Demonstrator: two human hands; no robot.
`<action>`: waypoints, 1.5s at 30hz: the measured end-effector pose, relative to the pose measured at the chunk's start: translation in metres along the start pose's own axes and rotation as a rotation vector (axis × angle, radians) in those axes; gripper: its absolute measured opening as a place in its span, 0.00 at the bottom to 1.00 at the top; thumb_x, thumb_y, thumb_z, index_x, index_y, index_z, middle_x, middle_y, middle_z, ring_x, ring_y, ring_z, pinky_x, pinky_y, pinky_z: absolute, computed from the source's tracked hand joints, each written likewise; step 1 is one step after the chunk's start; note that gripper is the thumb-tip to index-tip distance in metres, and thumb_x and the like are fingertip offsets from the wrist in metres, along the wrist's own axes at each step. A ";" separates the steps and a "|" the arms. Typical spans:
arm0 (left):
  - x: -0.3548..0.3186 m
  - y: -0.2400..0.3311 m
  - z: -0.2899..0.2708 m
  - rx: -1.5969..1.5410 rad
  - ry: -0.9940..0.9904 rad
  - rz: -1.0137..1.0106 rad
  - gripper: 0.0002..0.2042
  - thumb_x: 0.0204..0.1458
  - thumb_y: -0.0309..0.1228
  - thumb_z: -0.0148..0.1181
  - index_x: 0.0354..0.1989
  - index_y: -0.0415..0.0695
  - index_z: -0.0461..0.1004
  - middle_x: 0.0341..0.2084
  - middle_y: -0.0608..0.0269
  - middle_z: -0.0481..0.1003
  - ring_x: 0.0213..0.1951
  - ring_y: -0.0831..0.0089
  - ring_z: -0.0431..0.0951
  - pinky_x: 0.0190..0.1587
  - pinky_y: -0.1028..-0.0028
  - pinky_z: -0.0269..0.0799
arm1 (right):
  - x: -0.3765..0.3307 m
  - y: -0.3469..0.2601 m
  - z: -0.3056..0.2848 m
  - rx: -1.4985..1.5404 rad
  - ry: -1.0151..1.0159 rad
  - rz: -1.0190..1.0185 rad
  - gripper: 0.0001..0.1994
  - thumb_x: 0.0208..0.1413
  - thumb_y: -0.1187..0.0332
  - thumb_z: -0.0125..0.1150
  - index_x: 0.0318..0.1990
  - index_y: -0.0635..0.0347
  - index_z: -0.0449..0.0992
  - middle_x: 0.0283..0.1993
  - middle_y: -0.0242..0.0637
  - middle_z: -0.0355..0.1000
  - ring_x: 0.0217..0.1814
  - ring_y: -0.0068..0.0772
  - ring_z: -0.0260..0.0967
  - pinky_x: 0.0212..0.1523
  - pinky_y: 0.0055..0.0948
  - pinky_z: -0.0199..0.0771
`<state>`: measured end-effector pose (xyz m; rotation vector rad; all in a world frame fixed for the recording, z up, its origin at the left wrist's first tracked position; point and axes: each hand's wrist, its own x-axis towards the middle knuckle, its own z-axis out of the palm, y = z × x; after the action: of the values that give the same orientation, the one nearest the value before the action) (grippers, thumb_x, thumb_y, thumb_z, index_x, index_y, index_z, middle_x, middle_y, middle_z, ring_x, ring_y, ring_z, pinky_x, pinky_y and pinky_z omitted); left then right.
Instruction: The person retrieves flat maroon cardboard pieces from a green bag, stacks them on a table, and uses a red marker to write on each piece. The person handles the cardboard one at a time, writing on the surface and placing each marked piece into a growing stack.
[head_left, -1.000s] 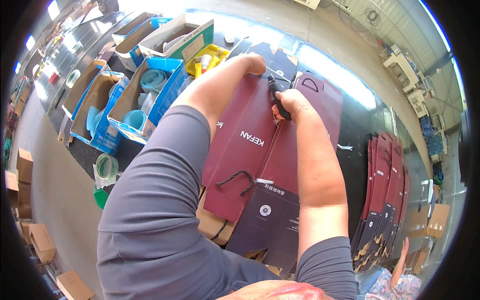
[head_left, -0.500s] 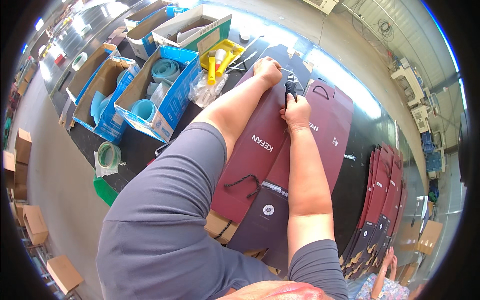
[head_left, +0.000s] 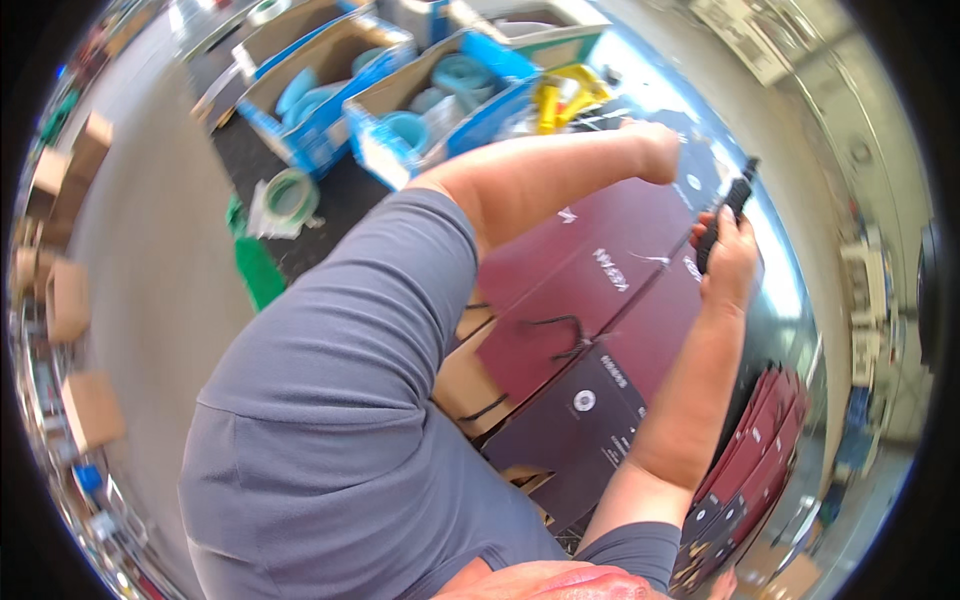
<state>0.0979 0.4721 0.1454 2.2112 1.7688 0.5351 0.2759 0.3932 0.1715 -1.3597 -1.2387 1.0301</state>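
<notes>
My right hand (head_left: 730, 255) is wrapped round a slim black hand tool (head_left: 722, 225). Its narrow tip points up and away, and its exact kind is unclear. My left hand (head_left: 657, 152) is closed like a fist at the far side of the flat maroon paper bags (head_left: 560, 265); blur and the hand's back hide whatever it holds. Beneath my arms the bags lie side by side, with dark bottom panels (head_left: 560, 440) towards me. A black rope handle (head_left: 555, 325) lies on one bag, and a thin white strip (head_left: 652, 260) crosses the seam.
Blue-and-brown cartons (head_left: 440, 100) with light blue rolls stand at the far left. Beside them is a yellow tray (head_left: 575, 95) of tools. A tape roll (head_left: 290, 197) sits near the table's left edge. More maroon bags (head_left: 755, 450) are stacked at the right.
My view has turned and shifted. My right hand has moved the black tool rightward, away from my left hand, which was beside it near the bags' far end.
</notes>
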 end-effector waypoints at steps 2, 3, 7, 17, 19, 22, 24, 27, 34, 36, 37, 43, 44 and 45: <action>-0.082 -0.014 -0.075 -0.036 -0.082 0.064 0.19 0.54 0.48 0.56 0.40 0.44 0.79 0.36 0.53 0.79 0.41 0.59 0.79 0.46 0.65 0.74 | -0.023 -0.015 0.014 0.075 -0.077 0.095 0.10 0.66 0.66 0.49 0.45 0.66 0.67 0.33 0.39 0.71 0.27 0.27 0.70 0.28 0.28 0.74; -0.125 -0.029 -0.104 -0.052 -0.025 0.062 0.20 0.55 0.51 0.55 0.36 0.45 0.80 0.33 0.56 0.79 0.37 0.62 0.80 0.42 0.65 0.75 | -0.034 -0.021 0.023 0.115 -0.116 0.151 0.10 0.66 0.67 0.50 0.45 0.66 0.67 0.33 0.39 0.71 0.27 0.26 0.70 0.28 0.28 0.74; -0.277 -0.133 -0.169 -0.311 0.091 0.042 0.15 0.58 0.40 0.58 0.30 0.40 0.78 0.24 0.64 0.76 0.28 0.74 0.74 0.32 0.71 0.70 | -0.089 -0.026 0.053 -0.093 -0.575 0.103 0.13 0.63 0.69 0.54 0.50 0.66 0.69 0.32 0.35 0.72 0.29 0.22 0.69 0.31 0.25 0.72; -0.502 -0.202 -0.048 -1.211 0.065 -0.780 0.33 0.57 0.41 0.60 0.66 0.34 0.57 0.51 0.52 0.74 0.44 0.67 0.78 0.46 0.71 0.76 | -0.199 0.031 0.272 -0.827 -0.996 -0.322 0.28 0.55 0.64 0.56 0.63 0.64 0.64 0.53 0.55 0.72 0.58 0.53 0.70 0.59 0.43 0.68; -0.481 -0.194 -0.032 -1.300 0.197 -0.821 0.35 0.59 0.45 0.57 0.68 0.36 0.53 0.54 0.53 0.72 0.51 0.67 0.74 0.49 0.65 0.73 | -0.208 0.097 0.324 -1.172 -0.818 -0.280 0.36 0.54 0.63 0.58 0.69 0.62 0.52 0.63 0.55 0.60 0.62 0.57 0.64 0.61 0.45 0.66; -0.467 -0.206 -0.014 -1.498 0.346 -0.840 0.30 0.59 0.46 0.56 0.63 0.39 0.60 0.51 0.57 0.72 0.49 0.68 0.74 0.47 0.65 0.72 | -0.276 0.047 0.361 -1.169 -0.695 0.108 0.45 0.51 0.62 0.63 0.73 0.58 0.42 0.71 0.53 0.47 0.67 0.57 0.57 0.62 0.45 0.65; -0.459 -0.212 -0.006 -1.526 0.389 -0.807 0.24 0.59 0.47 0.54 0.56 0.41 0.66 0.44 0.60 0.74 0.43 0.70 0.74 0.43 0.66 0.71 | -0.287 0.058 0.374 -1.210 -0.738 0.131 0.44 0.50 0.62 0.64 0.72 0.57 0.45 0.71 0.50 0.48 0.68 0.53 0.57 0.63 0.44 0.65; -0.455 -0.229 0.011 -1.412 0.496 -0.785 0.18 0.58 0.43 0.55 0.45 0.40 0.72 0.40 0.60 0.75 0.41 0.73 0.73 0.42 0.70 0.69 | -0.285 0.054 0.367 -1.461 -1.012 -0.271 0.33 0.52 0.64 0.63 0.67 0.59 0.60 0.69 0.50 0.53 0.68 0.53 0.59 0.63 0.41 0.66; -0.482 -0.211 0.018 -0.905 0.284 -0.677 0.26 0.54 0.36 0.61 0.58 0.33 0.67 0.50 0.51 0.75 0.51 0.65 0.75 0.53 0.69 0.70 | -0.213 0.036 0.350 -1.655 -0.812 -0.274 0.13 0.52 0.66 0.63 0.46 0.51 0.83 0.53 0.33 0.77 0.54 0.34 0.75 0.45 0.44 0.73; -0.499 -0.204 0.025 -0.900 0.269 -0.635 0.24 0.55 0.33 0.61 0.57 0.32 0.67 0.50 0.51 0.75 0.51 0.66 0.75 0.54 0.70 0.71 | -0.197 0.056 0.357 -1.724 -0.806 -0.328 0.13 0.52 0.66 0.65 0.46 0.49 0.83 0.52 0.31 0.77 0.53 0.33 0.76 0.41 0.42 0.73; -0.509 -0.201 0.030 -0.955 0.258 -0.628 0.22 0.56 0.31 0.60 0.57 0.32 0.67 0.50 0.51 0.75 0.51 0.66 0.76 0.54 0.70 0.71 | -0.195 0.065 0.357 -1.750 -0.811 -0.333 0.13 0.52 0.65 0.65 0.46 0.48 0.83 0.51 0.30 0.78 0.52 0.32 0.76 0.39 0.41 0.73; -0.549 -0.186 0.023 -1.069 0.191 -0.619 0.18 0.58 0.28 0.58 0.55 0.33 0.68 0.50 0.54 0.75 0.50 0.68 0.76 0.55 0.71 0.70 | -0.203 0.099 0.363 -1.684 -0.821 -0.523 0.12 0.58 0.66 0.58 0.47 0.51 0.83 0.51 0.31 0.78 0.51 0.40 0.76 0.37 0.49 0.71; -0.547 -0.181 0.020 -1.082 0.161 -0.604 0.18 0.58 0.28 0.58 0.55 0.33 0.68 0.49 0.54 0.75 0.49 0.68 0.76 0.54 0.71 0.70 | -0.187 0.119 0.369 -1.734 -0.856 -0.529 0.12 0.58 0.67 0.57 0.47 0.52 0.82 0.52 0.32 0.78 0.51 0.43 0.76 0.37 0.51 0.69; -0.549 -0.180 0.016 -1.097 0.164 -0.618 0.18 0.59 0.28 0.57 0.56 0.34 0.67 0.49 0.54 0.76 0.49 0.68 0.76 0.53 0.72 0.70 | -0.190 0.120 0.374 -1.724 -0.856 -0.527 0.13 0.58 0.67 0.57 0.48 0.53 0.82 0.52 0.32 0.78 0.51 0.44 0.75 0.36 0.53 0.68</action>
<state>-0.1585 -0.0219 -0.0125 0.8618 1.5112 1.1627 -0.0948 0.2508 -0.0089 -1.4669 -3.2869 -0.1782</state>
